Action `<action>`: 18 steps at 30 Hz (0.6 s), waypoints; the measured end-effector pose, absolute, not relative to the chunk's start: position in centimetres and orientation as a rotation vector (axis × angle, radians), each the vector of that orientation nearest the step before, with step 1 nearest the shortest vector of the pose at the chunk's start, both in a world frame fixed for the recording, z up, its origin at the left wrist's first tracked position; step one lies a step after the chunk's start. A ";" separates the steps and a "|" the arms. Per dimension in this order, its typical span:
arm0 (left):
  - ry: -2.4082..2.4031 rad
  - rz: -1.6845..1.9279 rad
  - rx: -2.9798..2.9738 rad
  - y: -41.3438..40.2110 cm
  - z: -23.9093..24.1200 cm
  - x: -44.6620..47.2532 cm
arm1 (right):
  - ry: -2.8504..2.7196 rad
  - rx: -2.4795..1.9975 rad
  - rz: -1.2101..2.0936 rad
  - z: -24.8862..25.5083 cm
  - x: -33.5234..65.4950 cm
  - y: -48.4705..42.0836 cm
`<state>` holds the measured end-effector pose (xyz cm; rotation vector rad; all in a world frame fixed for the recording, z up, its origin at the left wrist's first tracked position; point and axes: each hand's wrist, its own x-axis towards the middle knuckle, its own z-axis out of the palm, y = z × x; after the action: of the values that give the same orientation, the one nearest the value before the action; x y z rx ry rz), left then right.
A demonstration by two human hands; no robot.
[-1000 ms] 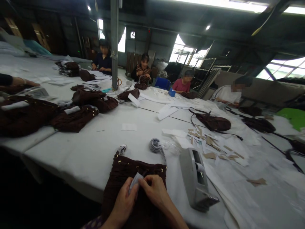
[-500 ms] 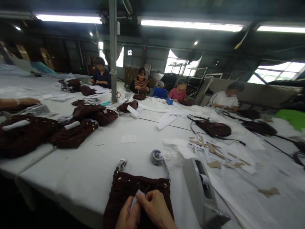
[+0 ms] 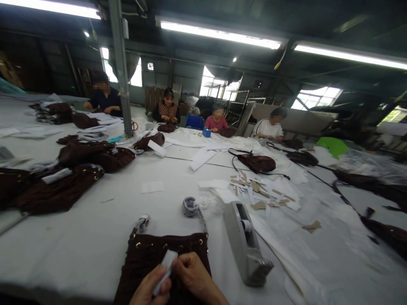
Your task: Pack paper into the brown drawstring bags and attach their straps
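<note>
Dark brown drawstring bag (image 3: pixel 149 258), soft and finely ribbed, flat on the white table (image 3: pixel 79 237) at its near edge, brass eyelets dotted along the top hem. Left hand (image 3: pixel 149 290) and right hand (image 3: pixel 190 279) meeting over the bag, fingers of both pinched shut on a small white paper strip (image 3: pixel 163 267), narrow and stiff-looking, tilted up toward the eyelets. Just right of the bag, a grey tape dispenser (image 3: pixel 244 243), long and wedge-shaped, roll showing in its slot. Beyond the hem, a coiled grey cord (image 3: pixel 190 206) and a smaller silvery bundle (image 3: pixel 143 222). Farther right, scattered tan card scraps (image 3: pixel 259 195) on white paper sheets. To the left, heaps of matching brown bags (image 3: pixel 60 190). At the far side of the table, four seated people (image 3: pixel 217 120) at work.
</note>
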<state>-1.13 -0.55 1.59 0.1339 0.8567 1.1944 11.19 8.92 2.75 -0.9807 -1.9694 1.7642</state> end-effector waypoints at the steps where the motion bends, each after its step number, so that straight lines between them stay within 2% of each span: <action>1: 0.780 1.139 0.114 -0.5 1.6 -1.3 | -1.930 -0.949 1.834 2.6 11.4 9.0; 5: 0.594 1.022 0.065 -0.4 1.5 -1.7 | -1.839 -0.921 1.938 2.1 11.8 9.1; 13: 1.183 1.329 0.294 -1.2 2.0 0.5 | -1.690 -1.233 1.725 2.1 11.0 8.2; 18: 1.308 1.375 0.411 -1.3 1.5 0.9 | -1.585 -1.116 1.769 3.0 9.6 6.8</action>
<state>0.91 -1.31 1.50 0.4109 1.3080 1.3755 9.56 6.85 3.03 -1.1158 -1.5855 1.7686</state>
